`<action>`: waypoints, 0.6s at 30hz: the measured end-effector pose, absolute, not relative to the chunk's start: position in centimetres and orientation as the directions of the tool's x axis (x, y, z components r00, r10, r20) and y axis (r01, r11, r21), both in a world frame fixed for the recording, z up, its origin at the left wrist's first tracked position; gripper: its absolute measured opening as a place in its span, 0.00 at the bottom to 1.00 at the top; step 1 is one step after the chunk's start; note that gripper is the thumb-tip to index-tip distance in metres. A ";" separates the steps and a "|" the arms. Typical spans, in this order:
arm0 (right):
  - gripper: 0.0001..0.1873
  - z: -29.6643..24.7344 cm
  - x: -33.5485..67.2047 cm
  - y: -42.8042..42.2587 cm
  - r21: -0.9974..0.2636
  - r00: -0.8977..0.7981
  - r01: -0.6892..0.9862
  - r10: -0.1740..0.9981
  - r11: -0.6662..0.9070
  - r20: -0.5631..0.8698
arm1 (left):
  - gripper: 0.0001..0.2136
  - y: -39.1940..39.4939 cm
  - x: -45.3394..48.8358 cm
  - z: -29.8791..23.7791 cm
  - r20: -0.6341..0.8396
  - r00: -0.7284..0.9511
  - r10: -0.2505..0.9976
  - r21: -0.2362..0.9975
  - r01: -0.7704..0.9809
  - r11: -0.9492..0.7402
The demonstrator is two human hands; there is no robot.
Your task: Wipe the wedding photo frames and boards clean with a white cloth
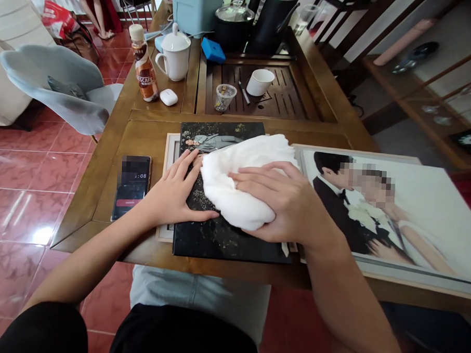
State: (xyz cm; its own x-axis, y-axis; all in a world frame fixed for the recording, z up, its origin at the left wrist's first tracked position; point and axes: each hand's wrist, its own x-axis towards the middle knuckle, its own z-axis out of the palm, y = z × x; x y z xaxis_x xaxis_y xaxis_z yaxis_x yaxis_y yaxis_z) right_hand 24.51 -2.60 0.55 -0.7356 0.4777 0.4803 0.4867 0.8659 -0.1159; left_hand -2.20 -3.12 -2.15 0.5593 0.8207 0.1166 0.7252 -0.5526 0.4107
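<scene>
A dark photo panel lies flat in front of me, with a figure in a grey suit near its far edge. On its left side my left hand rests with fingers spread, pressing the surface. My right hand grips a bunched white cloth against the panel, covering much of the picture. Under the panel, a pale frame sticks out at the left. To the right lies a large framed wedding photo of a couple, partly hidden by my right forearm.
The wooden table holds a phone, a coffee bottle, a white earbud case and a lidded mug. A tea tray bears a white cup and a small clear cup. A grey chair stands left.
</scene>
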 end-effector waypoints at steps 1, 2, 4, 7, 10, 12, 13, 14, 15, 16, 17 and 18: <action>0.19 0.6 24.5 -2.6 -0.126 -0.749 0.453 0.453 0.883 0.484 | 0.54 -3.1 -2.2 -2.2 0.117 0.561 0.819 0.414 0.722 -0.554; 0.19 0.6 24.5 -2.7 -0.130 -0.756 0.434 0.439 0.891 0.486 | 0.53 -3.1 -2.2 -2.2 0.117 0.562 0.819 0.418 0.720 -0.554; 0.18 0.6 24.5 -2.7 -0.109 -0.751 0.454 0.445 0.884 0.487 | 0.53 -3.1 -2.2 -2.1 0.119 0.560 0.820 0.424 0.718 -0.552; 0.19 0.5 24.5 -2.6 -0.054 -0.709 0.550 0.500 0.833 0.497 | 0.55 -3.1 -2.2 -2.1 0.120 0.554 0.824 0.427 0.721 -0.546; 0.20 0.4 24.5 -2.5 -0.046 -0.699 0.555 0.496 0.830 0.515 | 0.56 -3.1 -2.2 -2.1 0.118 0.552 0.825 0.421 0.725 -0.545; 0.19 0.4 24.5 -2.6 -0.063 -0.725 0.490 0.446 0.870 0.524 | 0.56 -3.1 -2.2 -2.2 0.113 0.556 0.824 0.411 0.728 -0.548; 0.18 0.5 24.5 -2.6 -0.071 -0.741 0.452 0.418 0.889 0.526 | 0.56 -3.1 -2.2 -2.2 0.109 0.558 0.823 0.406 0.730 -0.549; 0.18 0.5 24.5 -2.7 -0.074 -0.753 0.426 0.399 0.902 0.524 | 0.55 -3.1 -2.2 -2.2 0.106 0.560 0.822 0.403 0.731 -0.550; 0.17 0.6 24.5 -2.7 -0.070 -0.760 0.417 0.390 0.906 0.519 | 0.55 -3.1 -2.2 -2.2 0.104 0.561 0.821 0.401 0.732 -0.551; 0.17 0.7 24.6 -2.7 -0.059 -0.761 0.430 0.397 0.901 0.514 | 0.56 -3.1 -2.2 -2.2 0.104 0.560 0.822 0.400 0.733 -0.550; 0.16 0.7 24.6 -2.7 -0.040 -0.753 0.460 0.413 0.887 0.512 | 0.56 -3.1 -2.2 -2.1 0.106 0.558 0.823 0.400 0.734 -0.549; 0.16 0.7 24.6 -2.7 -0.021 -0.739 0.496 0.435 0.868 0.515 | 0.56 -3.2 -2.2 -2.1 0.107 0.556 0.825 0.401 0.735 -0.547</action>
